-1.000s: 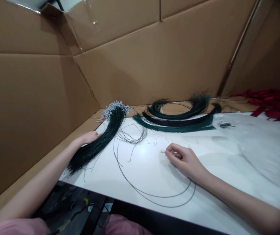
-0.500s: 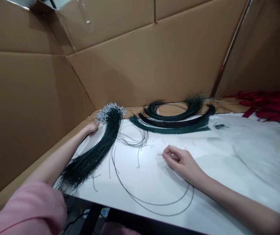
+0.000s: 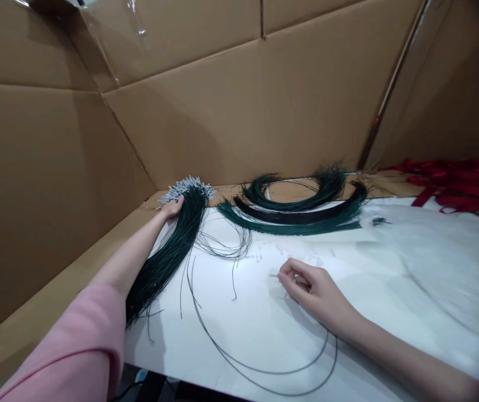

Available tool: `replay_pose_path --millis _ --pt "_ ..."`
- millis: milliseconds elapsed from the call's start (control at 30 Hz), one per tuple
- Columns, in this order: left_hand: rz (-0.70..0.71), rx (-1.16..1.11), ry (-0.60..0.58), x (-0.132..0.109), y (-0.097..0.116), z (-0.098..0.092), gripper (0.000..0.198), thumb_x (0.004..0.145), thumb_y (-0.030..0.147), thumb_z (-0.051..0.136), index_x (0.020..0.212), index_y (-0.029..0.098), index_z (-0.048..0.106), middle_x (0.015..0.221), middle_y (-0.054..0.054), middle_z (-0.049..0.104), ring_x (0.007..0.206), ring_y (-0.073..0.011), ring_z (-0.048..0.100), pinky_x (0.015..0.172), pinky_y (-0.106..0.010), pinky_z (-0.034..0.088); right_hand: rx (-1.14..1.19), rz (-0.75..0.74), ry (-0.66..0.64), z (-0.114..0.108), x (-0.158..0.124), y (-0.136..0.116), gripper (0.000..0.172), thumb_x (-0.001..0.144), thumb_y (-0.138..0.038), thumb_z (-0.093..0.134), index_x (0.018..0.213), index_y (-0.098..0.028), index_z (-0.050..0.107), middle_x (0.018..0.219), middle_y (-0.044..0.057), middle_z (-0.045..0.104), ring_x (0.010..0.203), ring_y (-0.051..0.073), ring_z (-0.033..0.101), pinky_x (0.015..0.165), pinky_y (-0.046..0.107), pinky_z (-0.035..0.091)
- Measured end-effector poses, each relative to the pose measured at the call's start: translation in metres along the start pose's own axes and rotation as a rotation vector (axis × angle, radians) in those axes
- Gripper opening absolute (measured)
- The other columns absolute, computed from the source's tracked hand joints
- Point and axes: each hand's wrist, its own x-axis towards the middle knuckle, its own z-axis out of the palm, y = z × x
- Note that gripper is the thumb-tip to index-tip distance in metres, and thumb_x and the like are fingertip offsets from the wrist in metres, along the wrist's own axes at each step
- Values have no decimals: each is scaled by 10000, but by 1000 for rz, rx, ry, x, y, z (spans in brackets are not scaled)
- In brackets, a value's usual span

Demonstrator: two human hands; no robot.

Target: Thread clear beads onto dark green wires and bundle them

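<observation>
At the back left lies a thick bundle of dark green wires [image 3: 183,237] with pale, bead-like tips [image 3: 185,187] fanned at its far end. My left hand [image 3: 173,209] is closed on the bundle's left side just below those tips, its thumb showing and its other fingers mostly hidden. Over the middle of the white sheet, my right hand [image 3: 306,285] pinches thin dark wires [image 3: 260,371] between thumb and fingertips. Short ends poke out past the fingertips, and two long loops curve across the sheet below the hand.
More dark green wire bundles [image 3: 298,220] lie curved at the back. Loose wires [image 3: 226,245] and tiny white bits [image 3: 258,258] are scattered mid-sheet. Clear plastic [image 3: 432,262] covers the right side, with red ribbon [image 3: 465,181] behind it. Cardboard walls [image 3: 206,111] enclose the table.
My left hand has moved right, from beside the pale tips onto the wire bundle. My right hand stays pinched on the thin wires. The view has shifted slightly.
</observation>
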Motion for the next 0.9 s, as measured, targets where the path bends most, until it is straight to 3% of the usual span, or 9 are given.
replay_pose_path --millis 233,467,567,667,800,900 --pt "-122 13 51 -5 6 -8 361 934 355 566 1223 139 568 1219 -117 601 1069 -239 611 889 -448 539 -9 -5 8 0 1 -3 266 931 -402 492 777 -192 541 619 -21 450 579 129 393 548 267 284" --pt "-89 9 271 -30 35 -38 372 932 382 561 1209 133 576 1225 -120 599 1098 -246 597 936 -473 505 -24 -17 9 -1 0 -3 257 932 -390 497 777 -190 545 644 -17 469 589 127 395 559 267 295" --pt "48 -34 361 -50 69 -43 373 962 418 476 1160 124 591 1147 -126 636 1072 -253 605 945 -477 467 -18 -20 7 -1 0 -3 255 929 -397 502 785 -191 547 642 -16 474 589 128 403 554 267 294" --pt "272 -99 390 -81 112 -36 401 988 399 340 997 130 637 1004 -163 686 1011 -297 624 869 -404 435 -21 -26 18 0 1 -2 262 921 -405 505 778 -190 546 628 -17 463 578 128 397 544 266 289" --pt "590 -202 334 -139 166 -12 392 964 442 363 827 173 612 785 -88 677 770 -214 614 708 -310 389 -6 -32 24 -1 3 0 267 909 -415 511 776 -186 543 623 -19 461 565 124 400 538 264 290" --pt "772 -280 238 -178 193 10 354 948 428 398 757 192 580 637 -28 609 609 -162 539 616 -284 337 1 -19 27 -2 4 3 261 908 -416 517 788 -185 541 627 -22 464 568 124 416 547 263 297"
